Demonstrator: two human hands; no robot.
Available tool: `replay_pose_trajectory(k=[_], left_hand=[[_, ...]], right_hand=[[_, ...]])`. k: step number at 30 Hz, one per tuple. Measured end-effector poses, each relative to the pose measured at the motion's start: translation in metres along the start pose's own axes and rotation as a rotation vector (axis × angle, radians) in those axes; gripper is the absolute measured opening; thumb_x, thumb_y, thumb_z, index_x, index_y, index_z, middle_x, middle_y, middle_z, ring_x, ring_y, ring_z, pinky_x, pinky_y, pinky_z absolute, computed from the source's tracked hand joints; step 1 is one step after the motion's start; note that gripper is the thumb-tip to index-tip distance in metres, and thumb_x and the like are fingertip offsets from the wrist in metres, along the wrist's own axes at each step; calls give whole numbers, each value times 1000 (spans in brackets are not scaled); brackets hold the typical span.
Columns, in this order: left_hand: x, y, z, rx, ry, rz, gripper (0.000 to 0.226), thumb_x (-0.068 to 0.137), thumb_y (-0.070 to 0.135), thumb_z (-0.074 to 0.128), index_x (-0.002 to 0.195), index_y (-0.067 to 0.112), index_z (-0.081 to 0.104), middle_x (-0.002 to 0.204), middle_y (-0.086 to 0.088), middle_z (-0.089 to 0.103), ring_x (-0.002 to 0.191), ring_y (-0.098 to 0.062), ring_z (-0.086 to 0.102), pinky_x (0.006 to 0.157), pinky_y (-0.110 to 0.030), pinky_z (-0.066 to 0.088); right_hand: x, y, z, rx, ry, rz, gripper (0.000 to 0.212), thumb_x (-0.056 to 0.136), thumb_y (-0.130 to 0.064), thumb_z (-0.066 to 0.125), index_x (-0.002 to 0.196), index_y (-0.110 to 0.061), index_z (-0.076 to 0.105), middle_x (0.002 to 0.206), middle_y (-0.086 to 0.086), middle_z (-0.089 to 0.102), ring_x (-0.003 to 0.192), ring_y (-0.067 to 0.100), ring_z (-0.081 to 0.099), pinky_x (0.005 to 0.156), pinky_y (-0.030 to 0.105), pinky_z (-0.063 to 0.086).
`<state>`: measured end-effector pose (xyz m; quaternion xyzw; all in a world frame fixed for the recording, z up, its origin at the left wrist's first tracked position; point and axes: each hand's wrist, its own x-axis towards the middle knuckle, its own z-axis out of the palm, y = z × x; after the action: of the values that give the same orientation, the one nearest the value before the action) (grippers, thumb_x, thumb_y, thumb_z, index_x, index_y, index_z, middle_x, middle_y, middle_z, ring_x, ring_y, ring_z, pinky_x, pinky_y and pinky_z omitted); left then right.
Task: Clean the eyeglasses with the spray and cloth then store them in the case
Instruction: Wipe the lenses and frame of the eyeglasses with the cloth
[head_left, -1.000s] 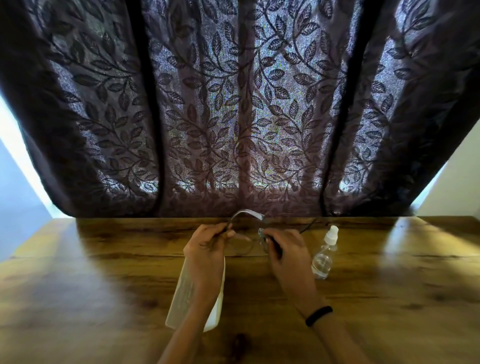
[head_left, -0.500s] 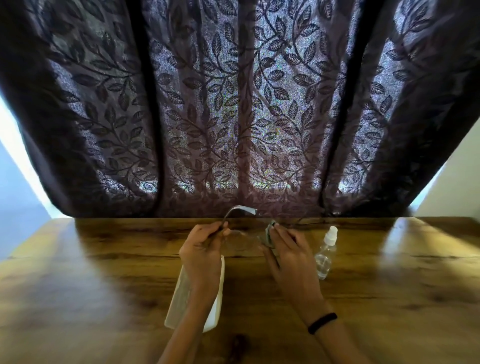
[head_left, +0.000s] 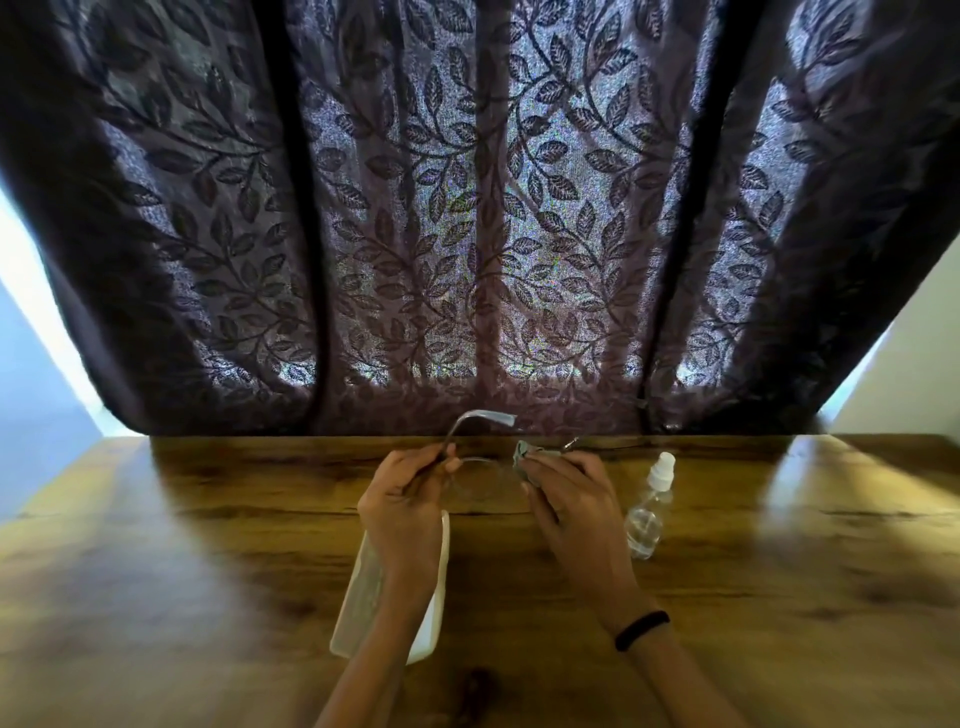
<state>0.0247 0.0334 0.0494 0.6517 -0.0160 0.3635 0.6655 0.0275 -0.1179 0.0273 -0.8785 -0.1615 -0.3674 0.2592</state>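
A person holds a pair of thin-rimmed eyeglasses (head_left: 480, 467) just above a wooden table (head_left: 779, 571). The left hand (head_left: 410, 499) pinches the frame near its hinge, and the right hand (head_left: 571, 499) presses a small grey cloth (head_left: 524, 454) around the other lens, fingers curled on it. One temple arm juts up toward the leaf-patterned curtain (head_left: 467, 208). The glasses look light, springy and easily bent, with smooth lenses, so the safest hold is at the rim and hinge, not the slender arms. A clear spray bottle (head_left: 649, 514) stands just right of the hands, and the white case (head_left: 358, 597) lies beneath the left forearm.
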Motion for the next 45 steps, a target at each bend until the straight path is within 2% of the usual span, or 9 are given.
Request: replay_pose_trajectory(k=[4, 9, 14, 22, 24, 29, 36, 40, 45], left_hand=[[2, 1, -1, 20, -4, 57, 26, 68, -11, 69, 84, 10, 69, 76, -5, 67, 70, -7, 65, 67, -23, 56], [6, 5, 1, 31, 6, 134, 30, 68, -9, 69, 85, 15, 67, 76, -5, 67, 72, -1, 64, 66, -13, 52], [7, 5, 1, 5, 13, 99, 29, 69, -7, 69, 87, 16, 68, 79, -5, 68, 74, -16, 67, 70, -33, 57], [9, 7, -1, -21, 0, 88, 28, 69, -7, 69, 89, 12, 68, 81, -10, 67, 77, -28, 66, 70, -46, 55], [9, 7, -1, -17, 1, 91, 30, 69, -9, 69, 89, 13, 68, 80, -8, 67, 76, -25, 67, 70, -45, 55], [9, 4, -1, 1, 13, 119, 33, 68, -7, 70, 86, 21, 67, 79, 0, 67, 74, -13, 66, 69, -29, 57], [14, -11, -8, 82, 51, 111, 28, 68, -6, 72, 88, 13, 68, 78, -3, 68, 74, -4, 65, 68, -15, 53], [13, -16, -11, 63, 62, 62, 30, 69, -4, 71, 83, 22, 68, 79, 3, 68, 73, -6, 65, 68, -20, 55], [13, -19, -12, 19, 63, -7, 34, 70, -2, 71, 79, 30, 68, 80, -1, 69, 76, -13, 66, 70, -27, 55]], right_hand=[[4, 6, -4, -159, 24, 10, 22, 82, -27, 65, 101, -16, 66, 102, 3, 67, 97, 19, 45, 71, 40, 52], [4, 11, -7, -287, -21, 101, 44, 84, -45, 53, 114, -14, 61, 112, 9, 61, 102, 22, 41, 73, 43, 51], [3, 10, -8, -93, 8, 103, 38, 77, -10, 72, 114, -8, 62, 105, 14, 61, 92, 30, 55, 74, 42, 54], [8, 7, -4, 161, 43, 207, 39, 69, 16, 65, 99, -9, 70, 100, 11, 59, 94, 19, 48, 79, 22, 40], [8, 7, -4, 197, 64, 218, 37, 63, 20, 64, 89, -6, 71, 97, 9, 59, 92, 19, 47, 76, 19, 39], [10, 5, -4, 258, 98, 202, 24, 63, 19, 66, 73, -2, 62, 90, -1, 50, 86, 24, 51, 68, 36, 48], [1, 17, -5, 390, 121, 443, 28, 71, 13, 67, 79, -13, 59, 95, -1, 51, 83, 6, 53, 67, 6, 45], [-13, 32, 1, 261, -62, 534, 21, 75, -1, 70, 90, -12, 61, 103, 5, 53, 84, 10, 51, 66, 4, 40], [-34, 48, 11, -9, -444, 537, 35, 82, -13, 65, 116, -12, 57, 123, 7, 52, 111, 21, 49, 93, 23, 37]])
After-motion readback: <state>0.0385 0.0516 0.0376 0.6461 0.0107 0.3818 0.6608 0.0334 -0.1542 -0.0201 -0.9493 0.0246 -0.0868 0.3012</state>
